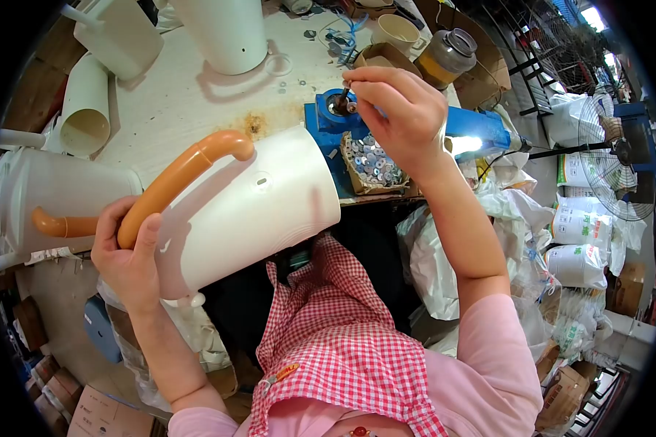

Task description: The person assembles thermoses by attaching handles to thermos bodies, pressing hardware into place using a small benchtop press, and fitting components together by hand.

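Note:
My left hand (131,255) is wrapped around the lower end of an orange curved handle (178,175). Beside the handle lies a white plastic cylinder (270,211) on its side, with a small slot in its wall; whether the handle is fastened to it I cannot tell. My right hand (404,109) is raised in a pinch above a blue tool (332,113) with a dark upright spindle. Anything between those fingertips is too small to make out. Just below that hand, a cardboard tray (357,175) holds many small metal washers.
Several white containers stand at the left and back, including a tall cylinder (222,36) and a jug (120,36). A second orange handle (65,224) is at left. A jar (448,58) and cup (397,30) sit at back right. A fan (612,149) stands at right.

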Motion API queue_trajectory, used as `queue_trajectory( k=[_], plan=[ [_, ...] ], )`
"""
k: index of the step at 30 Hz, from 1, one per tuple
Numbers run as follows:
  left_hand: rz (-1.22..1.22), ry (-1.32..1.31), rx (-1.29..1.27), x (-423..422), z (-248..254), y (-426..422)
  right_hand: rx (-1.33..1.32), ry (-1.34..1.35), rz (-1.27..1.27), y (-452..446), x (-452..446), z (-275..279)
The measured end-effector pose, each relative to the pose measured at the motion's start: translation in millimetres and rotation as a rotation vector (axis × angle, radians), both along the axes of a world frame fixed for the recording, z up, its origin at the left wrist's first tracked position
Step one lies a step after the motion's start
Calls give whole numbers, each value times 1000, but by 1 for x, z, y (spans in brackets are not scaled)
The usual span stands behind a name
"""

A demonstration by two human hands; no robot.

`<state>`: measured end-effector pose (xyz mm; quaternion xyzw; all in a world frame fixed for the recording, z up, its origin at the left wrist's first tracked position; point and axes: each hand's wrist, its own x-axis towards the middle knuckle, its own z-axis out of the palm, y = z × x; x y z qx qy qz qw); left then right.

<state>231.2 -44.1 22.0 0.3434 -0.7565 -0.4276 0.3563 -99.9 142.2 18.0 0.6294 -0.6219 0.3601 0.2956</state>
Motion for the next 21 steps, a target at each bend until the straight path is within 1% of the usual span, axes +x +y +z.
queue_trajectory(
  k=[3, 6, 8, 9, 11, 12, 13, 14, 15, 17, 19, 20, 21],
  plan=[
    [-4, 24, 26, -1, 0, 0, 35, 44, -18, 1, 1, -2],
    [2, 47, 51, 2, 0, -2, -33, 23, -25, 3, 2, -9],
    [117, 46, -20, 8, 1, -6, -198, -259, 7, 13, 18, -10],
    [116, 44, -31, 11, 7, -8, -208, -262, 7, 20, 32, -12],
    [160, 118, 19, 14, 23, -10, 201, -1194, 156, 30, 63, -15],
    [148, 164, -54, 5, 30, -6, 232, -1392, 322, 27, 68, -15],
    [142, 156, -65, -6, 36, -2, 260, -1584, 497, 23, 72, -16],
    [155, 163, -101, -16, 40, 2, 215, -1568, 569, 15, 76, -18],
    [171, 173, -137, -28, 44, 5, 204, -1568, 578, 15, 74, -16],
    [152, 191, -184, -55, 48, 7, 87, -1495, 505, 20, 67, -10],
    [111, 252, -235, -79, 48, 9, -5, -1480, 480, 28, 55, -23],
    [117, 256, -242, -92, 47, 12, -50, -1477, 469, 31, 50, -26],
    [71, 257, -236, -104, 45, 15, -93, -1478, 455, 36, 46, -31]
  ],
)
